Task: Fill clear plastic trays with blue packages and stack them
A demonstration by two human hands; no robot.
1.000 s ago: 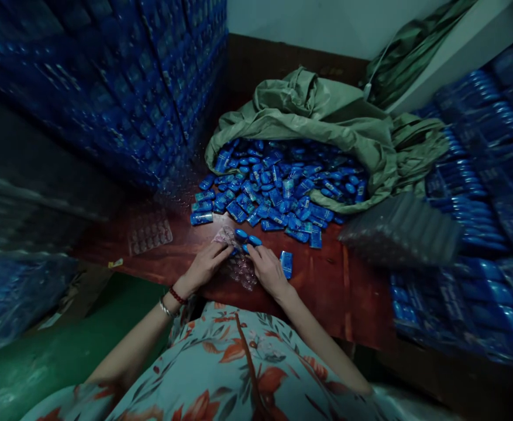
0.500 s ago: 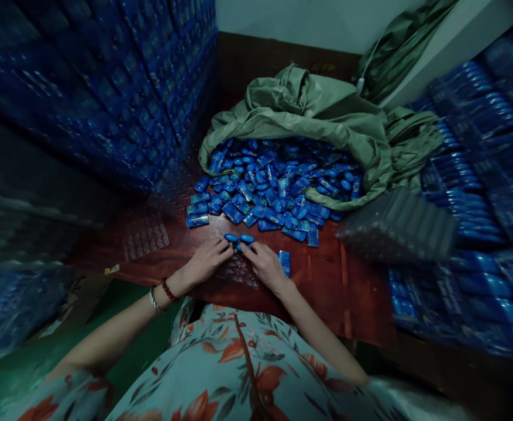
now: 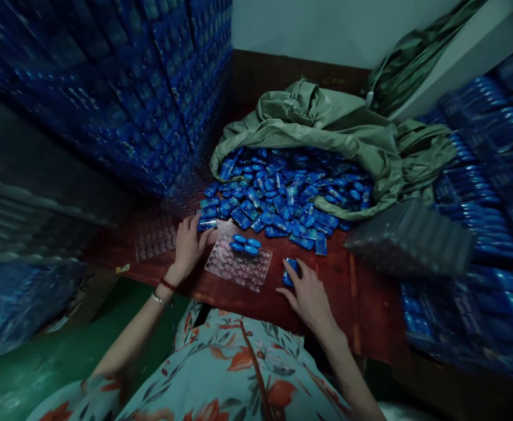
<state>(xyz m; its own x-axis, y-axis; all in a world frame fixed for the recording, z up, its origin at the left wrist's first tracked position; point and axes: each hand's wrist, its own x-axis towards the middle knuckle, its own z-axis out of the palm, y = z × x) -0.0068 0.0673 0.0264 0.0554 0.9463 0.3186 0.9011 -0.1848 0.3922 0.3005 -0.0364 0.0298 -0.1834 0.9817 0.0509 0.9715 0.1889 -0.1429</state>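
My left hand (image 3: 189,245) reaches to a small blue packet (image 3: 207,224) at the left end of the pile, its thumb and fingers apart at the packet's near edge. On the other side, my right hand (image 3: 307,292) has its fingers spread over a lone blue packet (image 3: 288,272), fingertips touching its right side and the thumb held away. Between both hands lies a clear plastic tray (image 3: 225,268) with rows of hollows. Several shiny blue oval pieces (image 3: 251,249) sit together at its far edge.
Blue packets (image 3: 278,199) spill from a green sack (image 3: 326,111) onto the reddish tabletop (image 3: 326,327). Another clear tray (image 3: 153,237) lies left. A stack of grey trays (image 3: 409,240) stands right. Tall blue stacks (image 3: 151,82) rise at left, more blue packs (image 3: 479,175) at right.
My hands have parted from the blue oval pieces, which now rest on the tray. The left went out to the pile's edge, the right to the lone packet. The view has shifted slightly.
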